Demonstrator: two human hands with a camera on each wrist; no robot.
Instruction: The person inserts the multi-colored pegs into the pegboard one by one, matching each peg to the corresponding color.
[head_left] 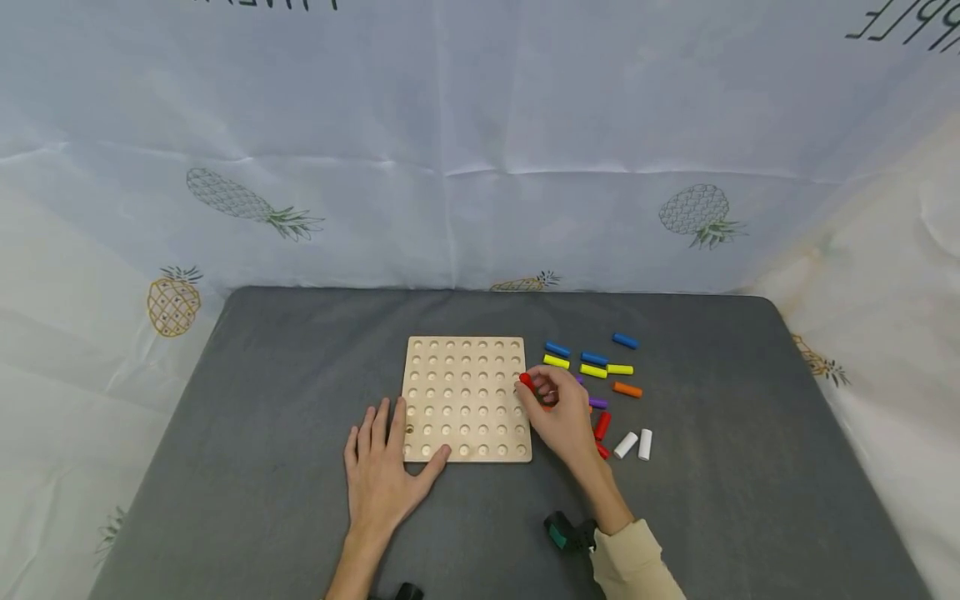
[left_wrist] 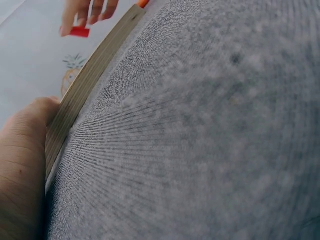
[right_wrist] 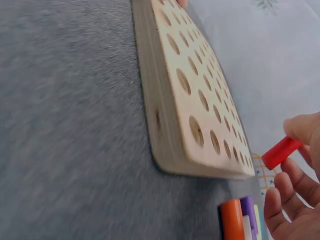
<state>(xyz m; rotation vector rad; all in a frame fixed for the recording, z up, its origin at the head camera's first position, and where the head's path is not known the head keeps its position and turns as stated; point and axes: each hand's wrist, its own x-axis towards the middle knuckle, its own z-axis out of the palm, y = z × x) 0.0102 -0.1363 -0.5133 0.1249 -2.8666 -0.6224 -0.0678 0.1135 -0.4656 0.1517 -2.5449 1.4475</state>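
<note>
A square wooden pegboard (head_left: 465, 400) with rows of round holes lies on the grey cloth. My left hand (head_left: 384, 475) rests at its lower left, fingers spread along the left edge and the thumb on the near edge. Between thumb and fingertip my right hand (head_left: 561, 417) pinches a red peg (right_wrist: 281, 152), held above the board's right edge. The right wrist view shows that peg tilted and apart from the holes, with the other fingers loosely bent. In the left wrist view the left thumb (left_wrist: 30, 130) touches the board's side (left_wrist: 75, 100).
Loose pegs lie right of the board: blue (head_left: 626, 341), yellow (head_left: 593, 371), orange (head_left: 627, 389), purple (head_left: 597, 402), red (head_left: 602, 426) and white (head_left: 645, 444). Some are partly hidden by the right hand. A pineapple-print curtain (head_left: 480, 225) hangs behind the table.
</note>
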